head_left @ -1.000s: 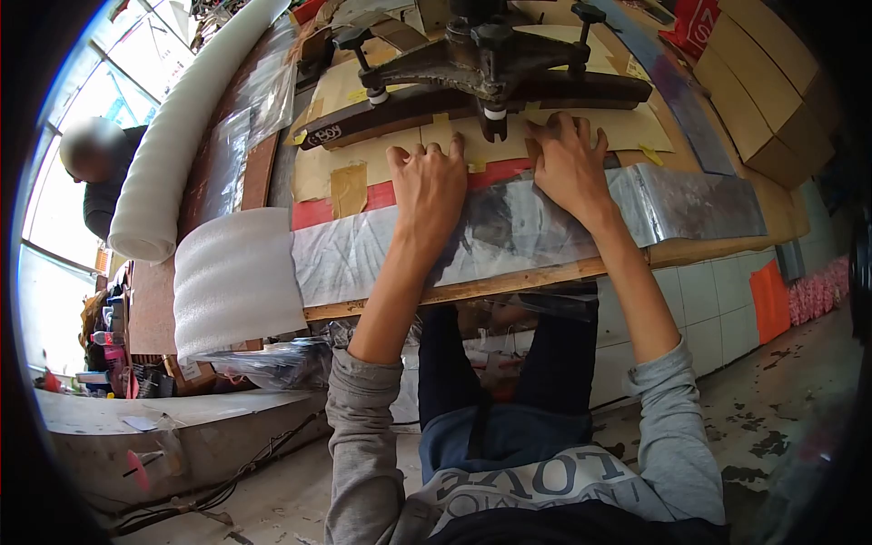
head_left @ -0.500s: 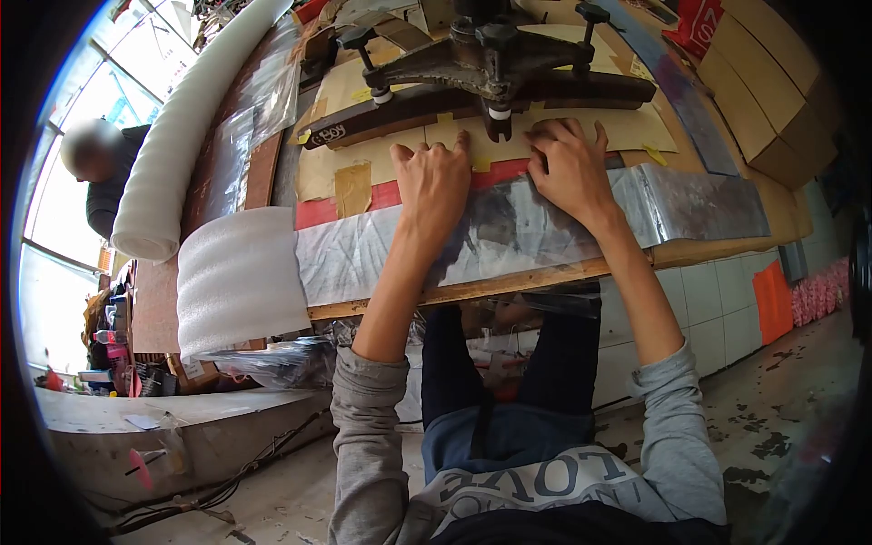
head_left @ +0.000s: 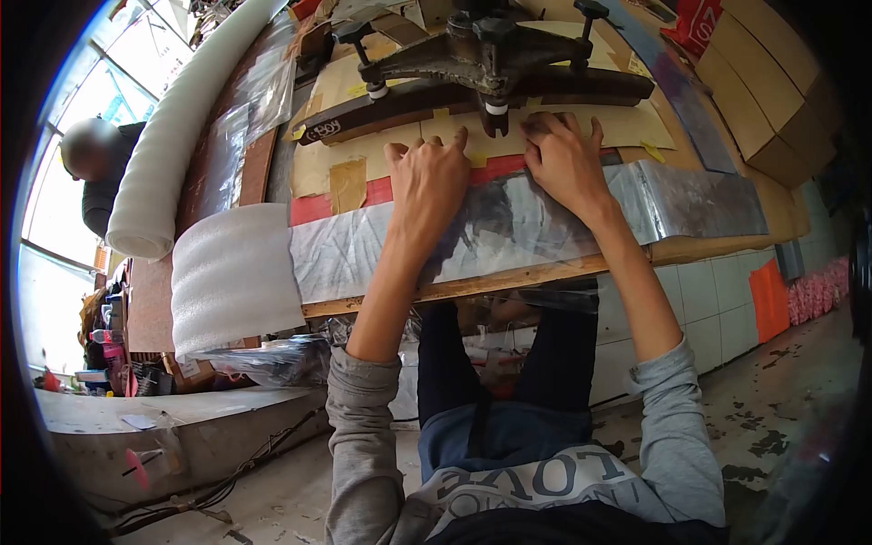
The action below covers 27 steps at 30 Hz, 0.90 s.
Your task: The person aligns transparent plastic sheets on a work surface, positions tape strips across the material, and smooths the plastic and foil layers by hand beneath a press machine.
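Observation:
My left hand (head_left: 427, 182) rests palm down on a flat tan board (head_left: 371, 156), fingers bent and apart. To its right, my right hand (head_left: 568, 168) touches the same board with curled, spread fingers. No held object is visible in either hand, though the undersides of the fingers are hidden. Just beyond my fingertips, a dark metal press head (head_left: 490, 68) with a long curved bar (head_left: 400, 113) stands over the board. Yellow tape bits (head_left: 442, 113) and a brown tape patch (head_left: 348, 186) mark the board. A red strip (head_left: 380, 191) and clear plastic sheet (head_left: 341, 254) lie under my wrists.
White foam sheet (head_left: 238, 282) hangs at the table's left corner, beside a long foam roll (head_left: 186, 136). Cardboard boxes (head_left: 758, 82) stand at right. Another person (head_left: 100, 163) is at far left. The wooden table edge (head_left: 454, 289) runs before my legs.
Both hands stay at nearly the same places on the board, with slight finger shifts. The whole view has moved a little.

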### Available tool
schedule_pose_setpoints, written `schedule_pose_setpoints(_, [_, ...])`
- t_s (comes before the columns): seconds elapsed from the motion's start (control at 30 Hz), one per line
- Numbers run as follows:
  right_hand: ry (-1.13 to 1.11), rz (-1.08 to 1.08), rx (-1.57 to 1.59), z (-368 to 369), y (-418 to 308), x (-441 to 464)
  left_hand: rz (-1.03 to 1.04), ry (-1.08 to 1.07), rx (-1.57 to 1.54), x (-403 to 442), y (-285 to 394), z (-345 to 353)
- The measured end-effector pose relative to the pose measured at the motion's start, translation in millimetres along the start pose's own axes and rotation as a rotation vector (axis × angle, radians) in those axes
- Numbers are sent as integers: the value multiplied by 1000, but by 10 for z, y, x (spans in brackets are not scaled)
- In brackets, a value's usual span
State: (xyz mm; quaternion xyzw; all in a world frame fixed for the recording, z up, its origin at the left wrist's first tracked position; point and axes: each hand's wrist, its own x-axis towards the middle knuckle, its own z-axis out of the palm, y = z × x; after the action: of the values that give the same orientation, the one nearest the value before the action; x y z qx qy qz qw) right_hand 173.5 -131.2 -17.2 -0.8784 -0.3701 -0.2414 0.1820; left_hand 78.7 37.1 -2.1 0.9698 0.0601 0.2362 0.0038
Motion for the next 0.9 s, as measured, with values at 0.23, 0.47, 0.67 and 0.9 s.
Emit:
schedule_pose_setpoints(0.23, [13, 1, 5, 53, 22, 24, 7, -75, 18, -36, 88, -37])
schedule_pose_setpoints(0.47, [22, 14, 50, -17, 18, -29, 9, -49, 99, -36, 136, -34])
schedule_pose_setpoints(0.67, [25, 5, 53, -26, -2, -25, 6, -50, 97, -30, 113, -8])
schedule_pose_setpoints(0.9, [-38, 29, 16, -47, -19, -16, -1, -51, 87, -27, 110, -3])
